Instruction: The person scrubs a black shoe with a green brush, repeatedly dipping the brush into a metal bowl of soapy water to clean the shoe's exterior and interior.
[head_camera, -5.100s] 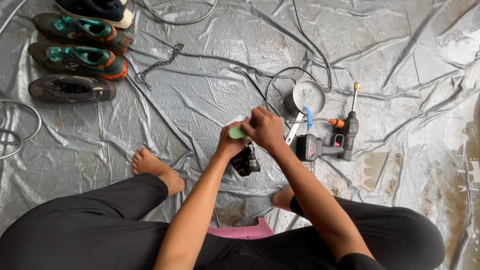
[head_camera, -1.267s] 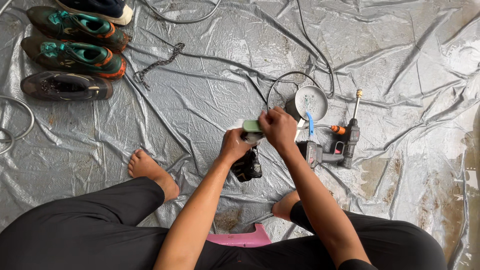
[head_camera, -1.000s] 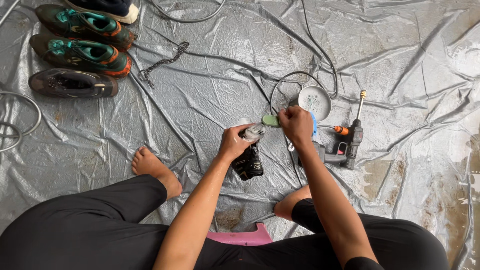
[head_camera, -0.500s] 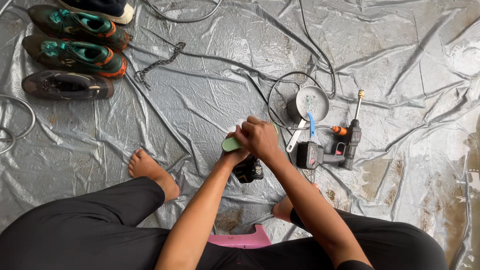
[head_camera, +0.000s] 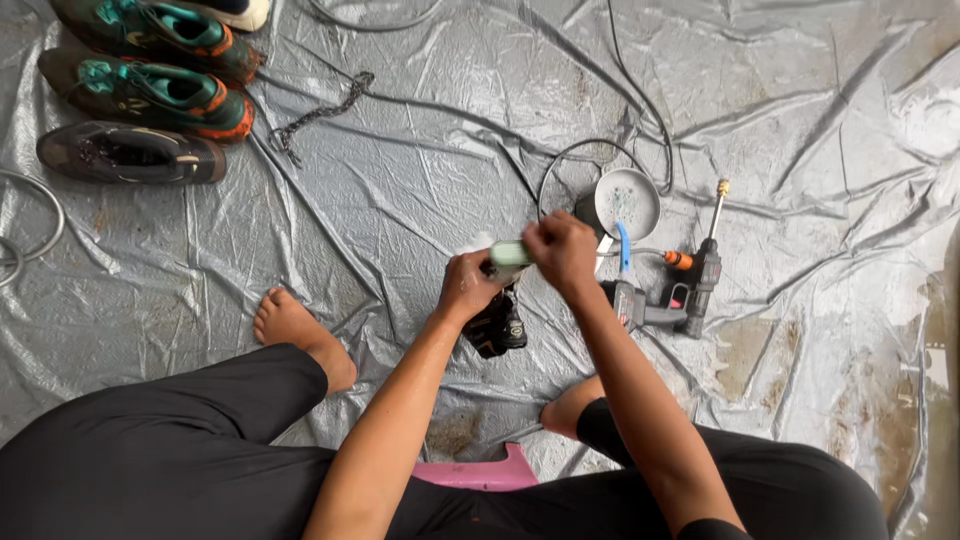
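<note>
left hand (head_camera: 468, 288) grips a dark shoe (head_camera: 497, 322) mid-tarp (head_camera: 400, 190); right hand (head_camera: 562, 252), back from the bowl (head_camera: 627, 203), closes on what seems a green brush (head_camera: 508, 254), scrubbing resumed.

Black trousers (head_camera: 150, 450); bare arms, feet.

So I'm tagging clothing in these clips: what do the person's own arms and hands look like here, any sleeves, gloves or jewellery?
Both arms are bare from the elbow down. The left hand and right hand wear no gloves, and no rings, watch or bracelets show. A dark edge, perhaps a short sleeve, shows at the right upper arm, at the bottom of the frame. The forearms look wet and shiny.
</note>
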